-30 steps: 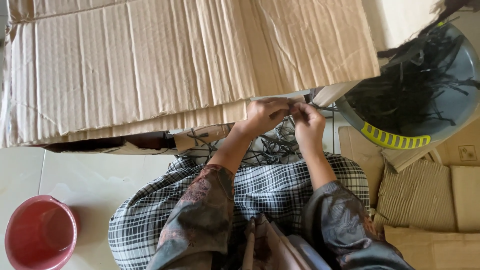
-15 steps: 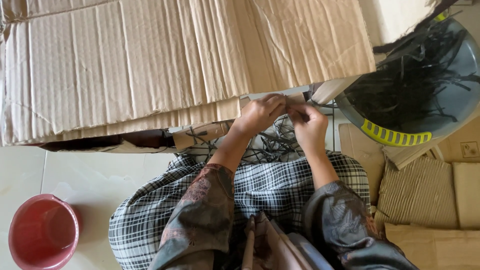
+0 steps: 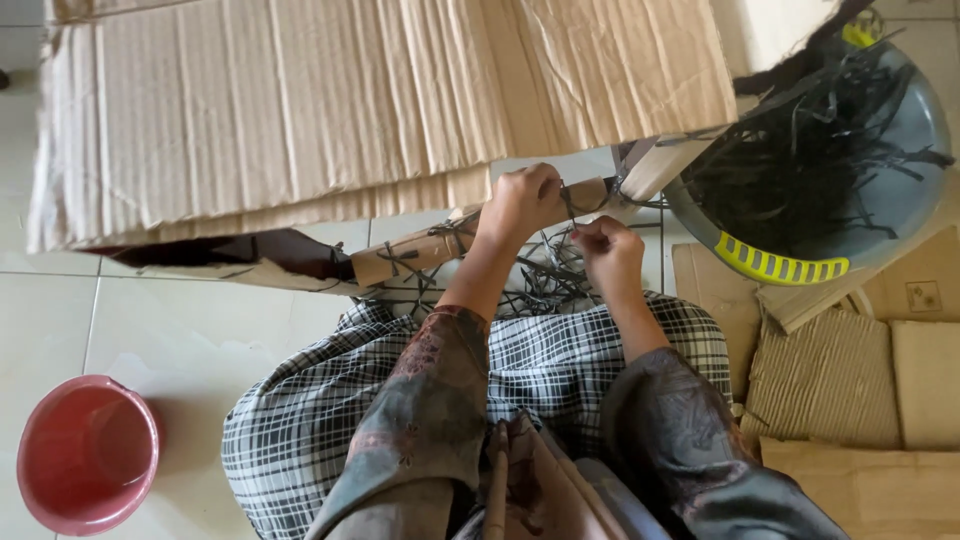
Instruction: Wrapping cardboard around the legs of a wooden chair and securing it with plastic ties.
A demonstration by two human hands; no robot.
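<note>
A rolled cardboard tube (image 3: 440, 248) lies across the floor in front of my knees, bound with thin black strips. My left hand (image 3: 522, 200) is closed on the tube near its right end, pinching a black strip (image 3: 566, 205). Just to the right and lower, my right hand (image 3: 608, 255) pinches the other end of that same strip. Loose black strips (image 3: 540, 280) are scattered on the floor beneath both hands, above my checked cloth (image 3: 540, 360).
Large corrugated cardboard sheets (image 3: 300, 110) cover the far floor. A grey basin (image 3: 900, 200) with a yellow grip holds several black strips at the right. Cut cardboard pieces (image 3: 860, 380) lie at the lower right. A red bucket (image 3: 85, 465) stands at the lower left.
Both hands stay at the tube's right end; the right hand has drawn slightly down and away from the left, pulling the strip.
</note>
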